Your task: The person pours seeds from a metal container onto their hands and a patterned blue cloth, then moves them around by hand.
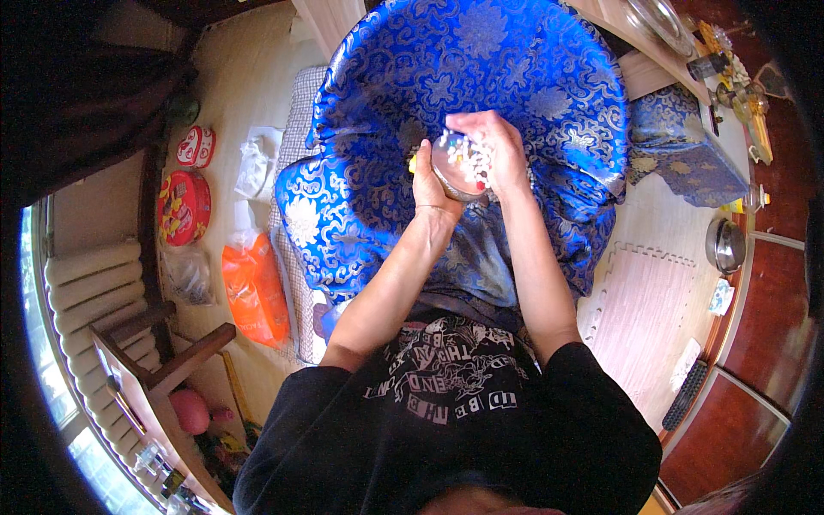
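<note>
My left hand (427,187) grips a round, shallow object (450,177) with a shiny, pale face and a patterned rim. Small white beads (475,158) lie over or hang in front of that face, with a red piece (481,185) at the lower edge. Curved around the beads' right side is my right hand (502,151), its fingers partly blurred; whether it grips the beads is unclear. A yellow piece (412,163) shows beside my left thumb. Beneath both hands spreads a blue brocade cloth (444,77) with silvery flowers, draped over a rounded form.
On the left floor are an orange plastic package (255,290), a red round tin (185,207) and a red-and-white box (196,146). A wooden stand (193,354) is at lower left. A metal bowl (725,246) sits at right, near dark red cabinets (769,302).
</note>
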